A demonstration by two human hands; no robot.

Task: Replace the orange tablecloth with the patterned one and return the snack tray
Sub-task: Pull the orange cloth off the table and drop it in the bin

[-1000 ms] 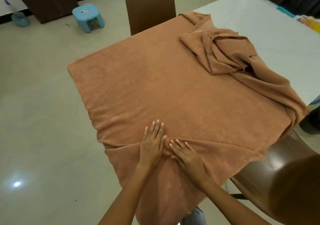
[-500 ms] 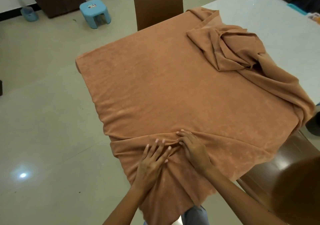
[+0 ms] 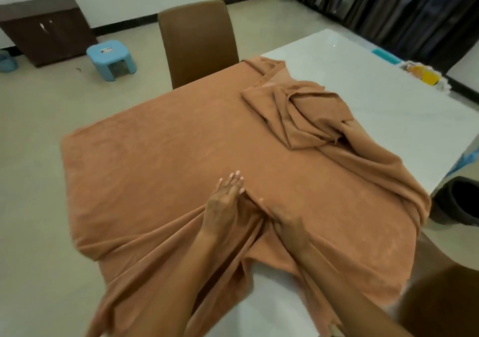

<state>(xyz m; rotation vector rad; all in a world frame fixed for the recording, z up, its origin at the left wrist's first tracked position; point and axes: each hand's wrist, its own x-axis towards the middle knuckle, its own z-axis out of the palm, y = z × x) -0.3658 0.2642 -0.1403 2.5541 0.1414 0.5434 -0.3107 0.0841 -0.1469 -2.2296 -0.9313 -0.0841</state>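
Observation:
The orange tablecloth [image 3: 181, 155] covers the near part of a white table [image 3: 375, 98], with its far end bunched in a heap [image 3: 305, 116]. My left hand [image 3: 224, 204] presses flat on the cloth near the table's front, fingers straight. My right hand [image 3: 282, 222] lies just beside it and grips a raised fold of the cloth; most of its fingers are hidden in the fold. Bare white tabletop [image 3: 272, 305] shows between my forearms. At the table's far right edge sits a white-rimmed thing with yellow and orange items [image 3: 425, 76]. No patterned cloth is recognisable.
A brown chair [image 3: 197, 41] stands at the table's far side and another [image 3: 445, 295] at my lower right. A dark bin [image 3: 458, 201] stands on the floor to the right. A blue stool [image 3: 111, 59] and a dark cabinet [image 3: 46, 28] are far left.
Both hands have pushed the cloth's near edge away from me, so folds have gathered round them and bare table shows in front. The view has tilted up.

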